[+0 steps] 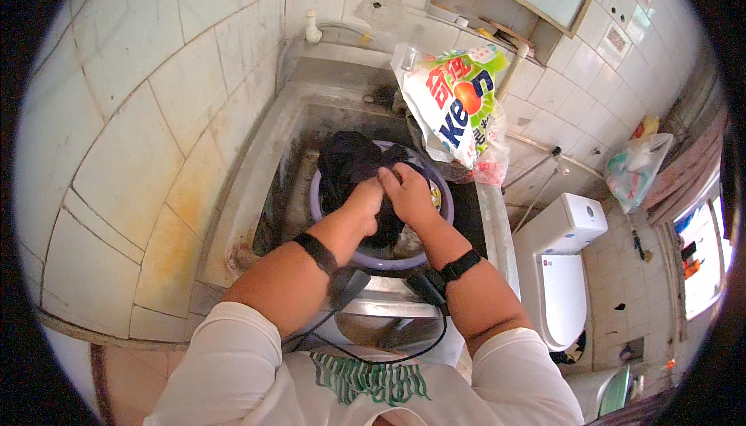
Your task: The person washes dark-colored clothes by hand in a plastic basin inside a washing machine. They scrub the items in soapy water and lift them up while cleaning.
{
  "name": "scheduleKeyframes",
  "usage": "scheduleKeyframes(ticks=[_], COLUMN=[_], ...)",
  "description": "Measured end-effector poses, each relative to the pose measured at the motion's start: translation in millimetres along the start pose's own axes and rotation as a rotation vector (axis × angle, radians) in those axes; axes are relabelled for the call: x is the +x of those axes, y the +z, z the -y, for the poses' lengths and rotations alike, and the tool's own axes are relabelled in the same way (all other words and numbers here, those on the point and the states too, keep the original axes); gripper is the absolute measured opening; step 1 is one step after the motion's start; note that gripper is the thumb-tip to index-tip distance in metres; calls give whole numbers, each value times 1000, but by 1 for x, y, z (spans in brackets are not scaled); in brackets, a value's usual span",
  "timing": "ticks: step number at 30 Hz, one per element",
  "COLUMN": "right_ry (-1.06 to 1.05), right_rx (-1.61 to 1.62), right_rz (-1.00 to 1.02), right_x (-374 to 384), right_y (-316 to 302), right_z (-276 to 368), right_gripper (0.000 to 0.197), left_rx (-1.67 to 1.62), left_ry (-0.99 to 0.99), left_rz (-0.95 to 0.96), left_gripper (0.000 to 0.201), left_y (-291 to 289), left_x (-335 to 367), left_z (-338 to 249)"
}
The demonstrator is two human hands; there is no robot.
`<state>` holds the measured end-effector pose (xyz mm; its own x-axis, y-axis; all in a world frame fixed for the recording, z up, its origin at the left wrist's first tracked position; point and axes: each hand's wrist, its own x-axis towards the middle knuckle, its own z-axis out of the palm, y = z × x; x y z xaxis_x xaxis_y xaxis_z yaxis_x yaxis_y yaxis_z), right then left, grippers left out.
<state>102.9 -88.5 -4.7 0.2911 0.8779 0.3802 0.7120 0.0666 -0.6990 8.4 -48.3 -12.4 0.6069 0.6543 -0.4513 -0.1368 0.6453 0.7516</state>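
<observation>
A dark cloth point(353, 163) is being scrubbed in the basin point(444, 193), bunched at its 11 o'clock; left hand point(363, 202) and right hand point(406, 193) are clenched on it together. More rubbing against itself seems called for

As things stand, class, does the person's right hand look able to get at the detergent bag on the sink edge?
Probably yes. The right hand grips the dark garment in the purple basin, and the detergent bag stands just beyond it with nothing between; the hand would first have to let go.
</observation>
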Motion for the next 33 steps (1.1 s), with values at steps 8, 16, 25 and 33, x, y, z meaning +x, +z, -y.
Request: scheduleKeyframes(ticks=[8, 16, 25, 33], right_ry=[84, -123, 37, -121], right_rx=[100, 102, -5, 54], right_rz=[-79, 113, -57, 144], right_x=[3, -9, 2, -6], right_y=[2, -1, -6, 1], right_z=[-32, 20, -8, 13], right_gripper=[24, 28, 28, 22], left_rx=[220, -149, -8, 190], left_ry=[-29, 38, -36, -64], left_rz=[-240, 10, 76, 41], left_gripper=[42, 32, 37, 58], left_y=[8, -28, -13, -24], left_x=[-3, 31, 29, 22], left_z=[-2, 13, 10, 9])
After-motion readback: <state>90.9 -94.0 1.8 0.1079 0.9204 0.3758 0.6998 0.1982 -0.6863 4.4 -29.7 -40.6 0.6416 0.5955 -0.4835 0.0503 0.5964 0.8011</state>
